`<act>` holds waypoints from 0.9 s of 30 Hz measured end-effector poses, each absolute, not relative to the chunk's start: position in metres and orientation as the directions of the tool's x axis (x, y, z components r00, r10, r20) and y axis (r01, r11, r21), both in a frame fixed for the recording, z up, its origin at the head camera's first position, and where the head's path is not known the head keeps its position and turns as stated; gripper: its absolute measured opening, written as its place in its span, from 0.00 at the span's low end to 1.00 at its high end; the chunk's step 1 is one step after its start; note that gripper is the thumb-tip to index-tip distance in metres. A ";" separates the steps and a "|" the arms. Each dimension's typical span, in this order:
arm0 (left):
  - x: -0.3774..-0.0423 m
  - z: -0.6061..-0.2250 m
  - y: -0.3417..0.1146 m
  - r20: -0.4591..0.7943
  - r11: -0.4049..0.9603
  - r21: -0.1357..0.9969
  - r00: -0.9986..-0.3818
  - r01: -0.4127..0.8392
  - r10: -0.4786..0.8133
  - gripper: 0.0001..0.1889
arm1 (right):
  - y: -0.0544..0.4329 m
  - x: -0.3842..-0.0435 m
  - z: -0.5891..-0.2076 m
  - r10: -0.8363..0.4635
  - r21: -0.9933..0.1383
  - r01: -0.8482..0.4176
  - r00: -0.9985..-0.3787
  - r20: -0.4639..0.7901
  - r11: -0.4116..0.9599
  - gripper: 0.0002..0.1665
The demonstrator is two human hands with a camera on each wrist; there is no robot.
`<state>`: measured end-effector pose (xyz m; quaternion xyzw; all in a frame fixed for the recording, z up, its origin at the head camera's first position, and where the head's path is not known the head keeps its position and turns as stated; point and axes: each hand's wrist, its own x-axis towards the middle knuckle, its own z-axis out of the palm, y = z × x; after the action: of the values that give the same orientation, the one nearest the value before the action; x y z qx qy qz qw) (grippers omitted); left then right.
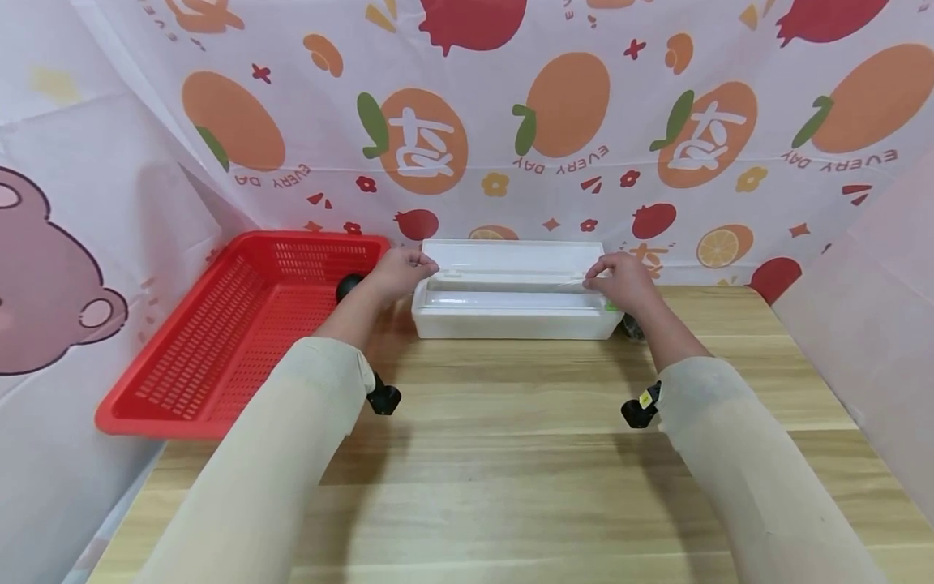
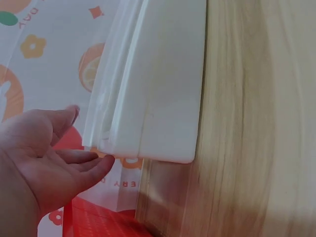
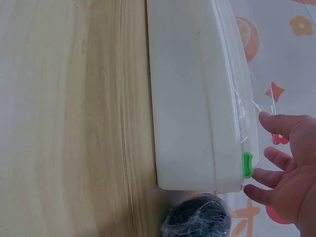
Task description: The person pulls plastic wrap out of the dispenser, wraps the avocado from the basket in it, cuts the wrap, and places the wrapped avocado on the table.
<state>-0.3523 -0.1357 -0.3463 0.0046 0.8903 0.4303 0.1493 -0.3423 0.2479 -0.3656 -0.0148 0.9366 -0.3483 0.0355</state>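
Note:
A long white cling film box (image 1: 518,326) lies near the back wall, its lid (image 1: 511,255) raised. Inside rests a pale roll (image 1: 511,300). My left hand (image 1: 397,274) is at the box's left end. In the left wrist view, its thumb stands apart from the fingers, whose tips are close to the box corner. At the right end is my right hand (image 1: 626,280), with fingers by a green slider (image 3: 247,165). Wrinkled clear film (image 3: 242,116) reaches toward its thumb tip; thumb and fingers are apart. Whether film touches the left fingers is unclear.
A red perforated basket (image 1: 248,324) stands at the left, with a black round thing (image 1: 349,285) partly hidden by the left arm. Beside the box's right end sits a black object in clear wrap (image 3: 197,217). Printed cloth (image 1: 489,105) hangs behind the wooden table (image 1: 503,454).

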 end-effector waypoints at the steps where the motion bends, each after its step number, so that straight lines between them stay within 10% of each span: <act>1: -0.354 -0.347 -0.136 -0.264 0.626 0.770 -0.955 -0.125 0.135 0.18 | 0.248 -0.343 -0.366 -0.055 -0.658 -0.006 -0.997 -0.054 0.753 0.10; 27: -0.368 -0.344 -0.130 -0.202 0.617 0.779 -0.977 -0.113 0.076 0.15 | 0.250 -0.364 -0.376 -0.054 -0.700 -0.036 -0.999 -0.004 0.713 0.13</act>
<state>-0.3685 -0.1303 -0.3445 -0.0104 0.8927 0.4373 0.1079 -0.3644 0.2496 -0.3765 -0.0242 0.9254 -0.3780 0.0118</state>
